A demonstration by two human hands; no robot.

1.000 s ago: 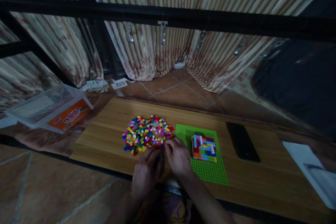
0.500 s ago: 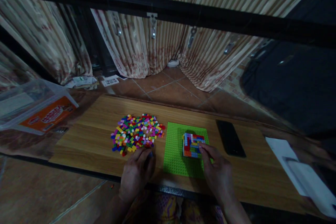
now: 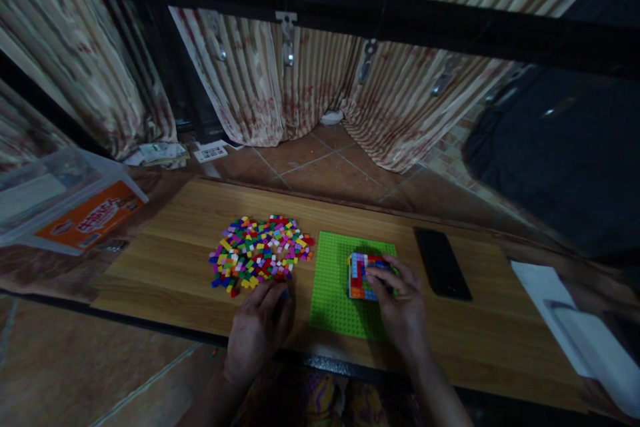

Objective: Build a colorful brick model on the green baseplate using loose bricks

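Near the lower edge of a heap of small coloured toy bricks [image 3: 263, 250], my left hand [image 3: 260, 323] is closed, with a small blue toy brick [image 3: 285, 294] showing at its fingertips. A bright green baseplate [image 3: 330, 297] lies to the right of the heap. On it stands a low rectangular build of toy bricks [image 3: 356, 277] in red, blue, orange and white. My right hand [image 3: 403, 300] reaches over this build from the right, thumb and forefinger pinched together at its top. Anything between those fingertips is hidden, as is much of the build's right side.
A black phone [image 3: 443, 263] lies right of the baseplate on the wooden table [image 3: 165, 267]. White papers [image 3: 555, 307] are at the far right. A clear plastic box [image 3: 75, 203] with an orange label stands at the left. Striped curtains [image 3: 250, 80] hang beyond the table.
My right hand has moved left and slightly up, from the build's right edge to over its top, with its fingers more extended. The left hand is almost unmoved.
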